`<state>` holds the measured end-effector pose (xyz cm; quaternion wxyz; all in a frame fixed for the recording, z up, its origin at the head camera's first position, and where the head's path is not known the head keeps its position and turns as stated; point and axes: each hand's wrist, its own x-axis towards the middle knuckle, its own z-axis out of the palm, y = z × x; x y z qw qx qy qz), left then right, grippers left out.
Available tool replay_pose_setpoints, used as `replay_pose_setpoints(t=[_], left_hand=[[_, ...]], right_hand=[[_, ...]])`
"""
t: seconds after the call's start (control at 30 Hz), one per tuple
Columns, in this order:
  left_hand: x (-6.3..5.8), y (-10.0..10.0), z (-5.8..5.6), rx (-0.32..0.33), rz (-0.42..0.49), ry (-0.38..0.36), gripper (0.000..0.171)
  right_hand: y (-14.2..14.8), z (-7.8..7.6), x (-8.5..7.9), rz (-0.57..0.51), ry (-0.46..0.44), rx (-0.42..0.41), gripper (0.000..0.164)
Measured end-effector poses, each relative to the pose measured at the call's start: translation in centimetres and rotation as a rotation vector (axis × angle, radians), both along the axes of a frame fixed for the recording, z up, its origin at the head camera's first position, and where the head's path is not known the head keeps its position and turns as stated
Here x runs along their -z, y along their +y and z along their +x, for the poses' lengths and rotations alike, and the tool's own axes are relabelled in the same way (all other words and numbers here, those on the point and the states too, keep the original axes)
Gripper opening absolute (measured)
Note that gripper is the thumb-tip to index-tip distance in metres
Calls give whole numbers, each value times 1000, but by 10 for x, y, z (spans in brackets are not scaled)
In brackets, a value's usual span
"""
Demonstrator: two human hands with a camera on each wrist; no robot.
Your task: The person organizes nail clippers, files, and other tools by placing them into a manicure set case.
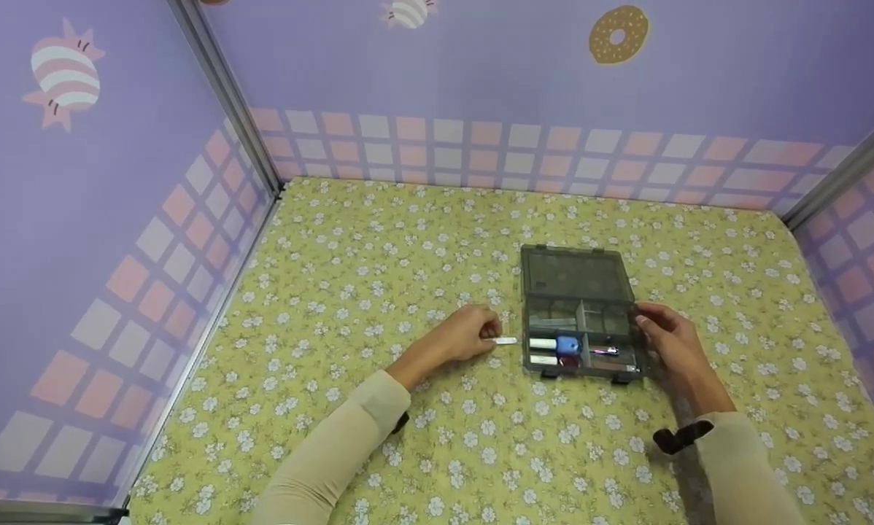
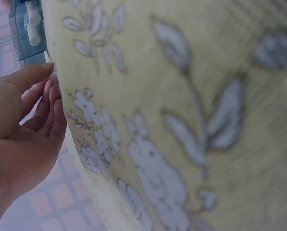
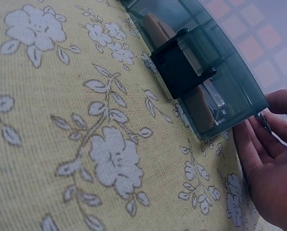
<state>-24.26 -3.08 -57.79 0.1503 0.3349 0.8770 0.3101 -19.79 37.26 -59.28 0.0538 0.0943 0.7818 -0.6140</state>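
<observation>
A dark see-through compartment box (image 1: 581,337) lies on the cloth with its lid (image 1: 575,275) laid open to the back. In its front left compartment are a blue nail polish bottle (image 1: 568,345) and a dark red one (image 1: 568,362), both white-capped. A shiny nail clipper (image 1: 606,351) and a brown block (image 3: 201,113) lie front right. My left hand (image 1: 468,333) pinches a small flat white strip (image 1: 506,340) just left of the box. My right hand (image 1: 672,341) grips the box's right side; a small dark piece (image 3: 264,122) shows by those fingers, its kind unclear.
A yellow flowered cloth (image 1: 379,277) covers the table. Purple printed panels (image 1: 481,65) stand behind and at both sides, joined by metal posts (image 1: 225,87). A dark wrist strap (image 1: 681,437) sits at the right sleeve.
</observation>
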Motion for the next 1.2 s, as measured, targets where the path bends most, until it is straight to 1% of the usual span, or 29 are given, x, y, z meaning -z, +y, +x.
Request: replay_pose_setpoints(t=[0.2, 0.43, 0.63, 0.73, 0.87, 1.03, 1.2], left_hand=[[1, -1, 0, 6, 7, -4, 15], [-2, -2, 2, 21, 22, -12, 16], [-2, -1, 1, 31, 14, -12, 14], [-4, 0, 2, 28, 12, -22, 14], [-4, 1, 2, 33, 17, -12, 13], [-3, 2, 2, 43, 21, 13, 13], [-4, 2, 2, 42, 22, 8, 15]], right_hand=[[1, 1, 1, -5, 7, -4, 55], [2, -1, 4, 27, 41, -11, 52], [3, -2, 3, 14, 10, -10, 51], [3, -1, 1, 11, 9, -13, 50], [2, 0, -1, 8, 8, -15, 50], [2, -2, 2, -9, 1, -7, 51], [3, -2, 4, -36, 6, -4, 52]])
